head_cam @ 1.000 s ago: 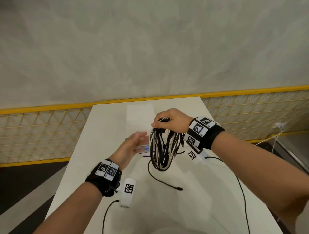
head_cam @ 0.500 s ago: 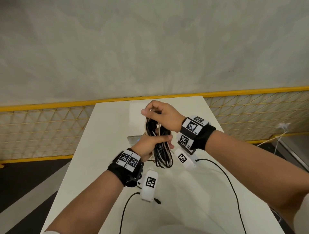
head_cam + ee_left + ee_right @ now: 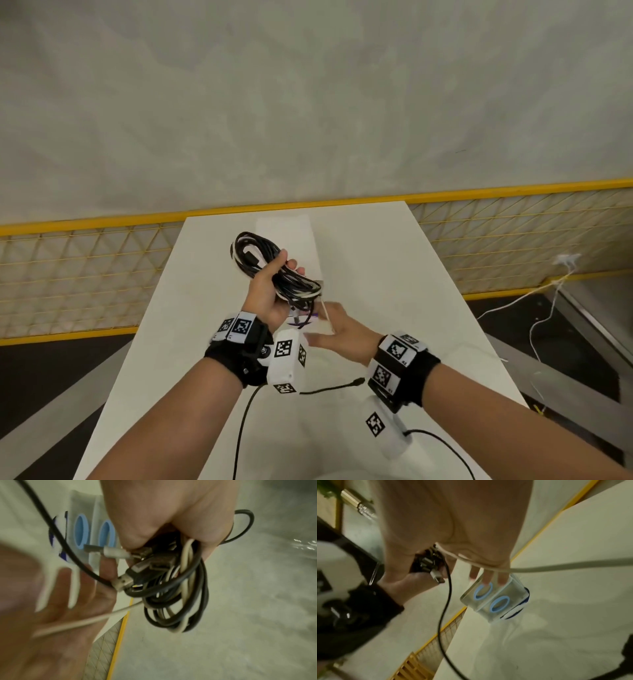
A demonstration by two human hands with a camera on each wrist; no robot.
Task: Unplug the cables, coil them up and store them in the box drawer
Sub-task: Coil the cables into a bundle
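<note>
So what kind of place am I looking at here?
Probably a fenced-off test or recording bay, not a home: a bare white table stands against a plain concrete wall, flanked by a yellow mesh barrier, and both wrists wear tracking markers.

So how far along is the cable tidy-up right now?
Coiling looks done: the left hand grips a cable bundle of black and white loops, plugs free. In hand: the right hand reaches with straight fingers to the clear drawer box on the table. Left: opening a drawer and stowing the bundle.
</note>
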